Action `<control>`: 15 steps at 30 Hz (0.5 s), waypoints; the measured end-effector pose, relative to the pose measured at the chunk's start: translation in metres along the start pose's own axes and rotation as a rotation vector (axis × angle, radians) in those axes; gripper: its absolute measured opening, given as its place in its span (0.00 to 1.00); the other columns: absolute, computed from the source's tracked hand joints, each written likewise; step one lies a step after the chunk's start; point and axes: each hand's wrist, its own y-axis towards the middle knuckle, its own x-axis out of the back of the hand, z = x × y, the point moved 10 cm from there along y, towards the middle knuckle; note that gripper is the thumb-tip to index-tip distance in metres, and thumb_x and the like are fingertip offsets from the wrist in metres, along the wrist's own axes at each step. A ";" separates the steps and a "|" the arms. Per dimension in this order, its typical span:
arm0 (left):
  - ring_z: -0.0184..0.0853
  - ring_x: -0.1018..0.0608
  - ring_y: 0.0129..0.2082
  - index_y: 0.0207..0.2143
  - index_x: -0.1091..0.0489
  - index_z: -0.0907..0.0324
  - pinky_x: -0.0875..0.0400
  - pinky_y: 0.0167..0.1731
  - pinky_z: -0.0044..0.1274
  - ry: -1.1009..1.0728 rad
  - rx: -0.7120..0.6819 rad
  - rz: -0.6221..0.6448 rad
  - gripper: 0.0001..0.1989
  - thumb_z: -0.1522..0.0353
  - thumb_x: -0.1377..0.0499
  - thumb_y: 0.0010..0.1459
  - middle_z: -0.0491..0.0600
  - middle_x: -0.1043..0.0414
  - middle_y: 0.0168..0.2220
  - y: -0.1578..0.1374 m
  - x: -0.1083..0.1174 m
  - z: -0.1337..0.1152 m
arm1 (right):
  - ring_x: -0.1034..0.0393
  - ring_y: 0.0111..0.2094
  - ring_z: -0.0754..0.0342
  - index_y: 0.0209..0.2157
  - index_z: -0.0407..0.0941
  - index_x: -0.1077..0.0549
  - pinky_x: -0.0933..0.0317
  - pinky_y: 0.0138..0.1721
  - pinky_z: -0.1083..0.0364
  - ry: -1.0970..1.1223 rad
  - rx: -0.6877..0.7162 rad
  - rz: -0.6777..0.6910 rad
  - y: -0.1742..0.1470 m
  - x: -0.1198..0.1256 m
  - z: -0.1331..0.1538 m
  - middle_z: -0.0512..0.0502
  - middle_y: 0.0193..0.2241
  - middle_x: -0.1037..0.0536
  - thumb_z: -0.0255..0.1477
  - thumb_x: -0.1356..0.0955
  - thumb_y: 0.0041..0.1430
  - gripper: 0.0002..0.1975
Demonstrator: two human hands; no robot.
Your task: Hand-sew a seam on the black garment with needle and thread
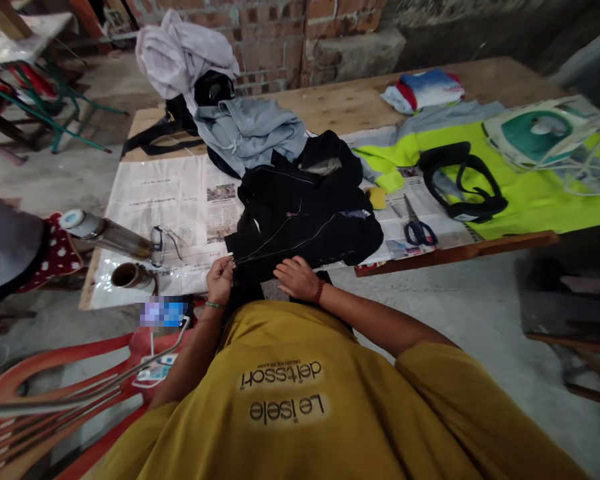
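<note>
Nearest is the person's mustard shirt (290, 393), with a red chair (80, 352) at its left and a blurred-out screen (163, 313) by the left forearm. Just beyond the shirt, at the table's near edge, lies the black garment (305, 213), partly overhanging. The left hand (219, 280) pinches its near left corner between thumb and fingertips. The right hand (297, 278) is palm down, fingers nearly straight and close together, touching the garment's near edge; I cannot tell whether the thumb grips from beneath. A pale line of stitching or thread runs across the cloth. Left of the garment, a cup (130, 277), glasses (166, 241) and a bottle (113, 233) are near one another on newspaper (165, 193). To its right are scissors (420, 233), a yellow piece (377, 198) touching it, and a black strap (445, 155) on lime cloth (440, 143). Farther back, a grey garment (250, 130) meets the black one, the iron (535, 133) stands on the lime cloth, and a folded pile (427, 90) rests on the table (340, 113). Pale cloth (180, 57) is heaped at the back left, before a brick wall (265, 40).
</note>
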 end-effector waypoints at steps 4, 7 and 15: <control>0.25 0.35 0.19 0.38 0.28 0.59 0.41 0.18 0.18 0.131 -0.061 -0.026 0.14 0.59 0.41 0.53 0.45 0.29 0.26 -0.001 0.006 -0.003 | 0.39 0.36 0.54 0.38 0.44 0.28 0.45 0.42 0.50 -0.018 0.003 0.115 0.025 -0.032 0.010 0.46 0.32 0.27 0.29 0.43 0.67 0.14; 0.28 0.30 0.23 0.37 0.27 0.59 0.36 0.22 0.19 0.229 -0.122 -0.016 0.13 0.60 0.41 0.54 0.46 0.29 0.26 -0.002 0.005 -0.007 | 0.43 0.32 0.55 0.33 0.45 0.28 0.47 0.39 0.51 -0.001 0.038 0.079 0.021 -0.030 0.001 0.48 0.27 0.31 0.27 0.45 0.68 0.17; 0.33 0.24 0.35 0.35 0.26 0.61 0.29 0.39 0.25 0.391 -0.287 0.027 0.11 0.64 0.44 0.56 0.48 0.25 0.32 -0.004 0.000 -0.019 | 0.45 0.32 0.53 0.35 0.42 0.26 0.51 0.38 0.51 -0.079 0.056 -0.097 -0.010 0.003 -0.035 0.45 0.26 0.31 0.23 0.43 0.66 0.15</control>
